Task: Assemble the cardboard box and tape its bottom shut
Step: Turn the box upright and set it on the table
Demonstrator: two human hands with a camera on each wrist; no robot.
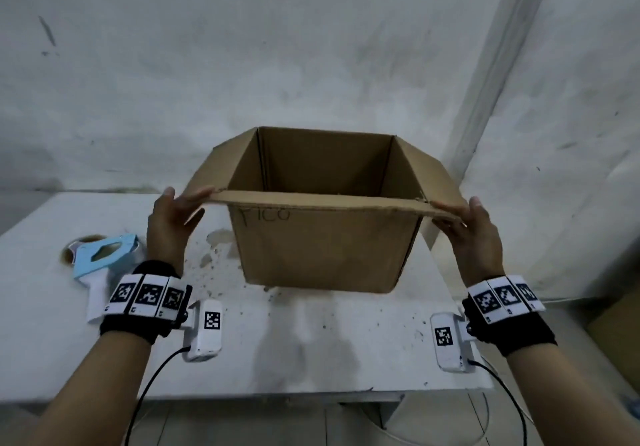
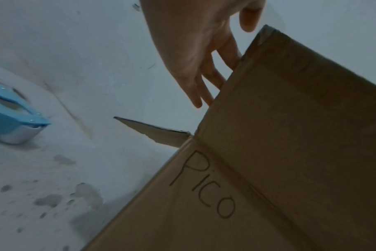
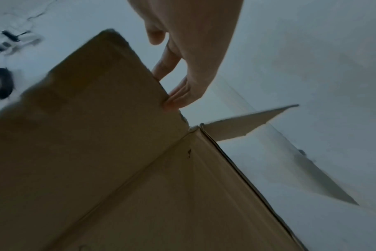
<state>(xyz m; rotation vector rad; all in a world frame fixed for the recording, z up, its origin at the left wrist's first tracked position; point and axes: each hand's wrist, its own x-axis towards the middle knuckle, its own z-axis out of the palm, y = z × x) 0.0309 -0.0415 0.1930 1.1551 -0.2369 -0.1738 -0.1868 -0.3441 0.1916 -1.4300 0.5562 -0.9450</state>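
Two hands [image 1: 166,227] [image 1: 474,234] pinching box [image 1: 325,251] flap, fingertips hidden beneath

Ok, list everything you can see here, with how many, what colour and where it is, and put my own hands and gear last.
cardboard box: one, brown, open top, "Pico" written on its near side, on the middle of the table
near flap: one, brown, folded outward, held at both ends
tape dispenser: one, light blue and white, lying on the table to the left of the box
table: one, white, speckled with dark stains
wall: one, grey-white, scuffed, behind the table
left hand: fingers grip the flap's left end
right hand: fingers grip the flap's right end
wrist cameras: two, white, cabled, one on each black wristband
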